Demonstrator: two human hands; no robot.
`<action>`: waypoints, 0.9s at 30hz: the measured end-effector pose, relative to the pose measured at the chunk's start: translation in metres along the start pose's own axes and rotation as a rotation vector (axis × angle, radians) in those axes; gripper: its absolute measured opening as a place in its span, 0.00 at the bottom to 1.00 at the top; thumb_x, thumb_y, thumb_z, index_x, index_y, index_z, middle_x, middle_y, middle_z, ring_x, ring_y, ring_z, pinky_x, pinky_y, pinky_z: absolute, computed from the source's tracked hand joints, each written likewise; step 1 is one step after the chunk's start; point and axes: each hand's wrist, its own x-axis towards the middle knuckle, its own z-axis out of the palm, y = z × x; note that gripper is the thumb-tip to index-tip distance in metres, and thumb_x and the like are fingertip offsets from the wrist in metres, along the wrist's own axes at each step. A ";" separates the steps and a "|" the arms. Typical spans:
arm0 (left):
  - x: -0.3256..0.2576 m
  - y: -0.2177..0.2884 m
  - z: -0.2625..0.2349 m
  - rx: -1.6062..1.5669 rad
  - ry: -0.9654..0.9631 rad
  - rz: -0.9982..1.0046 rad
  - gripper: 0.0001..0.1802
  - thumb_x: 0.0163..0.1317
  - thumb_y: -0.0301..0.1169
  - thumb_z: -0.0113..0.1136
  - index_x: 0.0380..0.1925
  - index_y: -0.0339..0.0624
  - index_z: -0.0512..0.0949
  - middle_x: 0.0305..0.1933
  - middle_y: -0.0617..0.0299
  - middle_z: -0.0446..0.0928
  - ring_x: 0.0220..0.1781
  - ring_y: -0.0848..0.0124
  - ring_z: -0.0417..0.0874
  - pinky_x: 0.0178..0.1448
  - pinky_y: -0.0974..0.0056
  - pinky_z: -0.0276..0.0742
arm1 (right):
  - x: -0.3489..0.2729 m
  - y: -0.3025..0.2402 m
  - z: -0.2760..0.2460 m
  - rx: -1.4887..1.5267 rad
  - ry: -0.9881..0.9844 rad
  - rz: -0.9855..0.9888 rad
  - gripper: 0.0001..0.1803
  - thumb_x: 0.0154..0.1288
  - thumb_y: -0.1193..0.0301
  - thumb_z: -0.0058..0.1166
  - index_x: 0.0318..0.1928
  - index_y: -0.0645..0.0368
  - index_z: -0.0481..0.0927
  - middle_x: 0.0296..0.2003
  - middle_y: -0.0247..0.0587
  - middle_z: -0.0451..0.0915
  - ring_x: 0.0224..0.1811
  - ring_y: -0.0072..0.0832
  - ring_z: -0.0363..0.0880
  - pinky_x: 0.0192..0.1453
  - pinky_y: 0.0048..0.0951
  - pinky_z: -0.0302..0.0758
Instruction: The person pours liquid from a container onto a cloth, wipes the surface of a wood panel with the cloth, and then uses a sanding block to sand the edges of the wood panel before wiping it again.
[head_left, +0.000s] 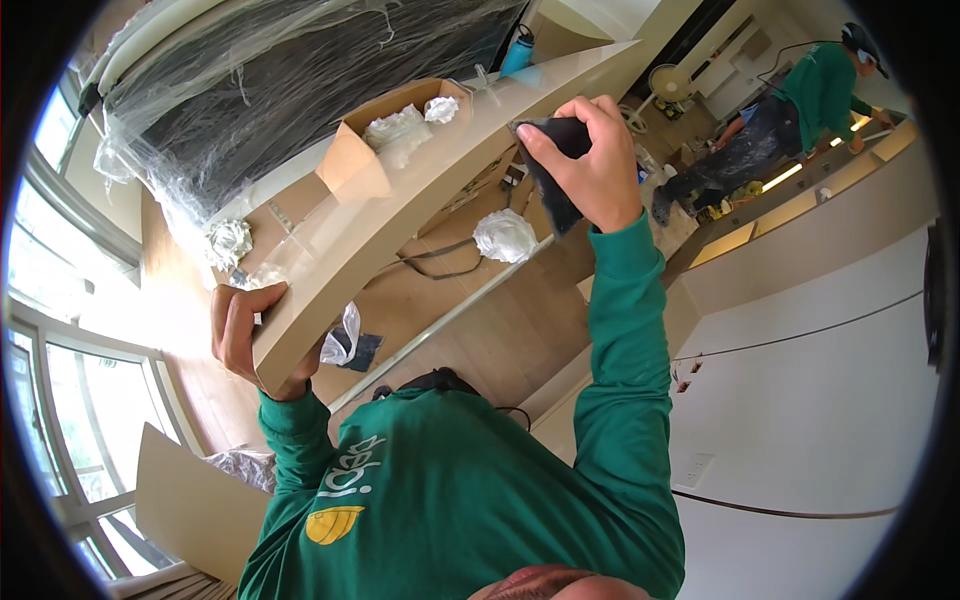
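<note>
A long beige board [395, 222] runs from near my left side up toward the far right. My left hand [240, 330] is wrapped round its near left end, fingers on top and the thumb side underneath. Pinched in my right hand [598, 165] is a folded sheet of black sandpaper [552, 190], held against the board's front edge farther along. An open cardboard box [357, 165] with crumpled white plastic in it rests on the board's top, behind the edge. At the board's far end stands a blue bottle [518, 52].
Plastic film covers a large dark panel [330, 100] behind the board. Crumpled white plastic [505, 236] and a dark cable [440, 268] lie below. Windows [95, 400] are at left, with a loose beige panel [190, 505] nearby. A co-worker in green [815, 100] bends at the far right, beside a fan [668, 85].
</note>
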 end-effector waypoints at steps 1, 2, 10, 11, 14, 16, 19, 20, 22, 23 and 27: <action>0.000 0.000 0.000 -0.002 0.002 0.000 0.22 0.38 0.41 0.80 0.27 0.34 0.83 0.23 0.62 0.73 0.27 0.67 0.70 0.29 0.62 0.61 | -0.002 -0.006 0.000 0.009 -0.013 -0.018 0.25 0.53 0.53 0.76 0.35 0.61 0.81 0.36 0.41 0.73 0.37 0.39 0.78 0.43 0.39 0.77; 0.000 0.000 0.001 -0.005 0.004 0.001 0.23 0.38 0.41 0.79 0.27 0.34 0.83 0.23 0.61 0.73 0.27 0.67 0.70 0.29 0.62 0.61 | -0.005 -0.013 0.000 0.018 -0.026 -0.035 0.25 0.53 0.53 0.76 0.35 0.61 0.81 0.36 0.41 0.73 0.37 0.39 0.77 0.43 0.39 0.77; -0.003 -0.001 -0.002 0.005 -0.007 -0.007 0.22 0.38 0.40 0.79 0.28 0.33 0.83 0.23 0.61 0.73 0.27 0.67 0.70 0.29 0.62 0.61 | -0.035 -0.072 0.007 0.011 -0.017 -0.205 0.26 0.44 0.55 0.80 0.33 0.60 0.81 0.35 0.41 0.72 0.36 0.40 0.77 0.39 0.42 0.78; -0.003 0.001 -0.001 -0.001 -0.005 -0.009 0.23 0.37 0.39 0.80 0.28 0.33 0.83 0.23 0.61 0.73 0.27 0.67 0.70 0.29 0.62 0.61 | -0.033 -0.069 0.007 -0.003 -0.002 -0.182 0.27 0.44 0.54 0.80 0.33 0.60 0.80 0.35 0.41 0.72 0.36 0.40 0.77 0.39 0.42 0.78; -0.004 -0.002 -0.002 -0.023 -0.007 0.001 0.23 0.37 0.40 0.81 0.28 0.34 0.83 0.24 0.62 0.73 0.27 0.67 0.70 0.29 0.62 0.61 | -0.024 -0.054 0.005 0.002 0.013 -0.122 0.27 0.43 0.54 0.80 0.32 0.59 0.79 0.35 0.40 0.72 0.35 0.41 0.78 0.38 0.42 0.78; -0.005 -0.006 0.000 -0.016 -0.005 0.034 0.26 0.36 0.43 0.83 0.29 0.35 0.84 0.24 0.63 0.72 0.26 0.68 0.69 0.28 0.63 0.59 | -0.031 -0.069 0.008 0.021 0.008 -0.192 0.26 0.44 0.56 0.80 0.31 0.60 0.79 0.35 0.40 0.72 0.35 0.40 0.78 0.37 0.42 0.78; -0.005 -0.005 -0.003 0.001 -0.010 0.018 0.27 0.35 0.45 0.85 0.29 0.35 0.84 0.24 0.63 0.72 0.25 0.69 0.69 0.27 0.64 0.59 | -0.040 -0.086 0.010 0.032 -0.013 -0.209 0.26 0.44 0.57 0.80 0.32 0.60 0.78 0.35 0.40 0.72 0.34 0.40 0.78 0.37 0.41 0.78; -0.006 -0.006 -0.003 -0.004 -0.009 0.025 0.28 0.35 0.45 0.85 0.29 0.36 0.84 0.24 0.63 0.71 0.24 0.70 0.69 0.27 0.64 0.59 | -0.037 -0.081 0.011 0.033 -0.005 -0.185 0.26 0.44 0.57 0.80 0.32 0.59 0.78 0.35 0.40 0.72 0.35 0.40 0.78 0.37 0.41 0.77; -0.005 -0.009 -0.001 -0.020 -0.001 0.041 0.28 0.35 0.46 0.85 0.29 0.36 0.84 0.24 0.63 0.71 0.24 0.70 0.69 0.26 0.64 0.59 | -0.033 -0.074 0.010 0.063 0.007 -0.128 0.25 0.44 0.57 0.79 0.32 0.59 0.78 0.35 0.40 0.72 0.34 0.39 0.77 0.36 0.40 0.77; -0.006 -0.010 -0.001 -0.017 -0.003 0.041 0.28 0.36 0.46 0.85 0.29 0.36 0.84 0.24 0.63 0.71 0.24 0.70 0.70 0.26 0.64 0.59 | -0.036 -0.079 0.011 0.061 0.001 -0.159 0.25 0.44 0.57 0.79 0.32 0.59 0.78 0.35 0.40 0.71 0.34 0.39 0.77 0.36 0.40 0.77; -0.006 -0.008 -0.001 -0.014 0.007 0.036 0.29 0.36 0.47 0.86 0.29 0.36 0.84 0.24 0.63 0.71 0.23 0.70 0.70 0.26 0.64 0.60 | -0.052 -0.100 0.015 0.094 -0.007 -0.223 0.24 0.45 0.59 0.79 0.32 0.60 0.77 0.34 0.40 0.70 0.33 0.38 0.75 0.35 0.40 0.76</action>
